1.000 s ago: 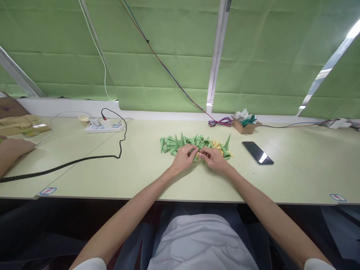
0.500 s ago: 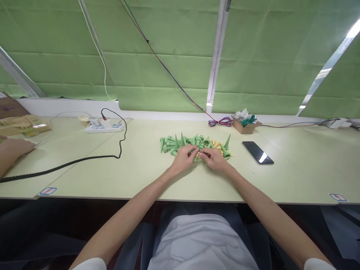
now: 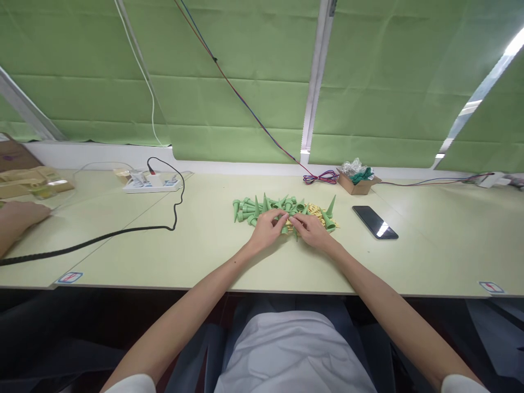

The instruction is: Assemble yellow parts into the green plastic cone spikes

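Green cones near left hand

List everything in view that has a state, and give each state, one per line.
Left hand: curled, grip unclear
Right hand: curled, grip unclear
Green cones: piled, some upright
Yellow pieces: heaped
Phone: flat, screen dark
Box: open, things inside
Power strip: plugs in it
Wire: partly coiled
Blinds: lowered

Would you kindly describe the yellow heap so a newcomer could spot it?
On the pale table, find the green cones. Toward their right end, just beyond the right hand, lies the yellow heap, its pieces smaller than the cones.
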Demonstrator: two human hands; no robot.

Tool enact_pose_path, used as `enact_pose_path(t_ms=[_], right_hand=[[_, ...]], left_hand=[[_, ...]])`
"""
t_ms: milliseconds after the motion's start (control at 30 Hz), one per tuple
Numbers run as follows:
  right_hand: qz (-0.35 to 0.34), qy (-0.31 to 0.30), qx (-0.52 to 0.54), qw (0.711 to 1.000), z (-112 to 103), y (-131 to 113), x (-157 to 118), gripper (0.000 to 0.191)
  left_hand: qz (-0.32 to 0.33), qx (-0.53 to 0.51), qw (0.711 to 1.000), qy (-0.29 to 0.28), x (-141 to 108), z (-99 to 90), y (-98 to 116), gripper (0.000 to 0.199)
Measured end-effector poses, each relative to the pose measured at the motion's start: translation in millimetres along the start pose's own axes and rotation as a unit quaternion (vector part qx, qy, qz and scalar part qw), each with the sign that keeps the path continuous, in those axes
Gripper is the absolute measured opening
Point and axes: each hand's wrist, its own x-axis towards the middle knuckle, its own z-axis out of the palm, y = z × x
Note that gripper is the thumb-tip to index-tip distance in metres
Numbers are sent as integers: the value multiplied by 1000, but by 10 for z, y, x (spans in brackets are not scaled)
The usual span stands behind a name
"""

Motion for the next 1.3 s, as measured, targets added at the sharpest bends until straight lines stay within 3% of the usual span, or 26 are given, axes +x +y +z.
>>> enact_pose_path(t_ms=[500,867,1300], right_hand=[[-9,12,-9,1000,21,35,-16,42],[13,13,-6,1000,-25,-1,-8,42],[25,67,12,997,-42,-63,-5,45]], left_hand=[[32,0,999,-5,-10,2,-26,28],[30,-13,999,-35,-30,-22,11,25],[0,-62,993,-104,-21,-22,18,28]])
